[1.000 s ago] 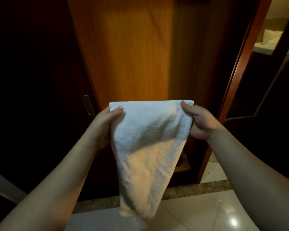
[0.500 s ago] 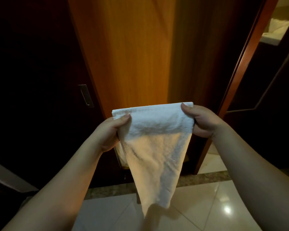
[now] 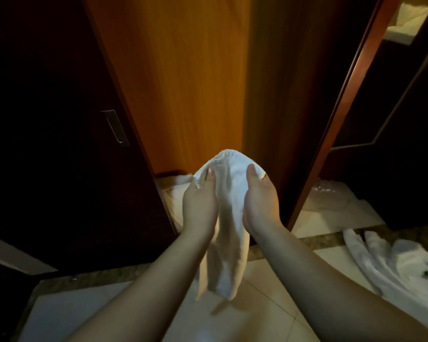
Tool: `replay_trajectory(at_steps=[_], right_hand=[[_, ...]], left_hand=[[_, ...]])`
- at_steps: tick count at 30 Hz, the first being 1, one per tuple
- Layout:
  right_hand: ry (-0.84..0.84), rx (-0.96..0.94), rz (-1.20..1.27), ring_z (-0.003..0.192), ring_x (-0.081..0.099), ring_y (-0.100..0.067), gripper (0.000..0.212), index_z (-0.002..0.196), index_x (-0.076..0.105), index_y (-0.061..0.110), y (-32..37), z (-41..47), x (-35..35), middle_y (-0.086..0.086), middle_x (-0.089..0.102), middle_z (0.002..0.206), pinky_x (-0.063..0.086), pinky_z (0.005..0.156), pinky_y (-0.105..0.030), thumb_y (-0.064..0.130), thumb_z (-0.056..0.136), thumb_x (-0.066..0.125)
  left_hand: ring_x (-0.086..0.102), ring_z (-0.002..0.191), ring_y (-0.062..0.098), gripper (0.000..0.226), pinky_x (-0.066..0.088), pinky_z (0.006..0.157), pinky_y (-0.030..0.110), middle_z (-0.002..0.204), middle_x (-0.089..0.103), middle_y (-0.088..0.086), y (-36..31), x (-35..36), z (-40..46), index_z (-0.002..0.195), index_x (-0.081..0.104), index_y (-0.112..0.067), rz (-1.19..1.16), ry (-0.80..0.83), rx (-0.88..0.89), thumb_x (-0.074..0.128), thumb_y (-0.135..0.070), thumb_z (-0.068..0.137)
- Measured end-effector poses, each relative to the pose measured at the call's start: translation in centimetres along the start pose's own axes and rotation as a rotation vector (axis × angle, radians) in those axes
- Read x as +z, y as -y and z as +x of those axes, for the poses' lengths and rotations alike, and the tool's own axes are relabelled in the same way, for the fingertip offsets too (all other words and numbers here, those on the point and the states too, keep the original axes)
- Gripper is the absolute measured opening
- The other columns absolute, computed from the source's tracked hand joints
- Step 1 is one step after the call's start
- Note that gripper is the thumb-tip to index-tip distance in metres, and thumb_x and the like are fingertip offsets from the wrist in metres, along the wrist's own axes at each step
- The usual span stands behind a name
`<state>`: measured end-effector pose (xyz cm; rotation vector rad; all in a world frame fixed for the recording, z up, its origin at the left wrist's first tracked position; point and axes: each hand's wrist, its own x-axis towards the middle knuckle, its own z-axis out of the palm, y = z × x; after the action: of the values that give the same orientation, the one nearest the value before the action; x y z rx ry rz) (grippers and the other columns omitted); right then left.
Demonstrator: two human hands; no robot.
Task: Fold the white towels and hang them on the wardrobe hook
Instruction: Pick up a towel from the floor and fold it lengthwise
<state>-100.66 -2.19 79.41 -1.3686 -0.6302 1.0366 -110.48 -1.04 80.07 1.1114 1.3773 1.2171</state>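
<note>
Landmark: the lit orange wardrobe panel (image 3: 183, 77) is standing upright at centre, and every place below is being given against it.
White towel (image 3: 229, 213): it is hanging in front of the foot of the wardrobe panel, bunched into a rounded hump at the top and trailing down in a narrow, twisted length over the tiled floor (image 3: 109, 314).
Left hand (image 3: 200, 201): it is pressing against the towel's left side, just below the panel's lower edge, palm turned inward.
Left fingers (image 3: 209, 175): they are lying fairly straight along the cloth and reaching up to the hump; whether any are curling behind the cloth cannot be told.
Right hand (image 3: 261, 198): it is cupping the towel's right side, opposite the left hand, palm facing inward.
Right fingers (image 3: 251, 170): the thumb is lying on the front of the cloth near the hump; the other fingers are passing behind the towel and staying hidden.
Towel versus fingers: the cloth is sitting between the two palms, its top bulging above the fingertips and its tail dropping below both wrists.
Other white cloth (image 3: 391, 262): it is lying crumpled on the floor, well to the right of the panel.
Dark door (image 3: 59, 144): it is standing left of the panel, carrying a recessed metal handle (image 3: 116, 128).
</note>
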Motion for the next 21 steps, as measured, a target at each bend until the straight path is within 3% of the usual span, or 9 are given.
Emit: replay_trajectory(at_steps=[3,6,7,10,13,18,21], right_hand=[[0.09,-0.025,0.025,0.112,0.061,-0.001,0.033,0.131,0.057,0.031,0.0,-0.5,0.5,0.018,0.063,0.117,0.049,0.092,-0.023,0.045,0.105,0.044],[0.153,-0.054,0.027,0.106,0.067,-0.005,0.024,0.121,0.06,0.033,0.3,-0.9,1.0,0.011,0.07,0.114,0.055,0.095,-0.031,0.042,0.104,0.046],[0.161,-0.055,0.031,0.108,0.067,-0.008,0.027,0.124,0.06,0.031,0.4,-1.0,1.0,0.008,0.07,0.116,0.055,0.098,-0.034,0.043,0.103,0.047],[0.193,0.007,0.138,0.109,0.069,-0.014,0.033,0.127,0.061,0.025,1.0,-0.7,0.7,0.002,0.072,0.118,0.054,0.1,-0.041,0.042,0.102,0.048],[0.25,0.083,0.317,0.108,0.071,-0.02,0.029,0.124,0.061,0.02,1.7,-0.2,0.1,-0.003,0.073,0.117,0.053,0.101,-0.045,0.036,0.103,0.049],[0.23,0.067,0.302,0.114,0.068,-0.023,0.043,0.136,0.055,0.018,2.9,0.4,-0.3,-0.004,0.07,0.125,0.053,0.101,-0.047,0.042,0.101,0.051],[0.203,0.062,0.309,0.122,0.063,-0.024,0.049,0.14,0.052,0.02,2.8,0.8,0.0,-0.004,0.065,0.132,0.05,0.106,-0.05,0.046,0.099,0.054]], left_hand=[[0.067,0.084,0.009,0.027,0.055,0.077,0.031,0.091,0.071,-0.002,0.2,0.7,-0.7,0.1,0.064,-0.024,0.04,0.016,0.083,0.045,-0.043,0.103],[0.064,0.076,-0.005,0.026,0.05,0.068,0.011,0.086,0.069,-0.01,-0.2,0.9,-1.0,0.109,0.066,-0.025,-0.006,0.051,0.108,0.046,-0.041,0.103],[0.065,0.076,-0.005,0.026,0.051,0.07,0.012,0.085,0.069,-0.012,-0.2,0.9,-0.9,0.109,0.065,-0.027,0.012,0.088,0.127,0.045,-0.042,0.103],[0.071,0.09,0.006,0.02,0.056,0.088,0.034,0.093,0.075,-0.008,-0.4,0.7,-0.4,0.101,0.067,-0.037,-0.022,0.199,0.107,0.048,-0.045,0.102],[0.072,0.098,0.013,0.018,0.054,0.096,0.047,0.101,0.076,-0.006,-0.8,0.1,0.4,0.104,0.069,-0.035,-0.072,0.222,0.072,0.054,-0.043,0.1],[0.07,0.091,0.002,0.016,0.056,0.09,0.04,0.093,0.074,-0.019,-1.7,-0.4,1.3,0.1,0.067,-0.042,-0.01,0.115,0.16,0.051,-0.044,0.101],[0.069,0.094,-0.001,0.015,0.055,0.09,0.035,0.097,0.074,-0.022,-2.2,-0.1,1.6,0.103,0.067,-0.043,-0.018,0.131,0.158,0.052,-0.046,0.1]])
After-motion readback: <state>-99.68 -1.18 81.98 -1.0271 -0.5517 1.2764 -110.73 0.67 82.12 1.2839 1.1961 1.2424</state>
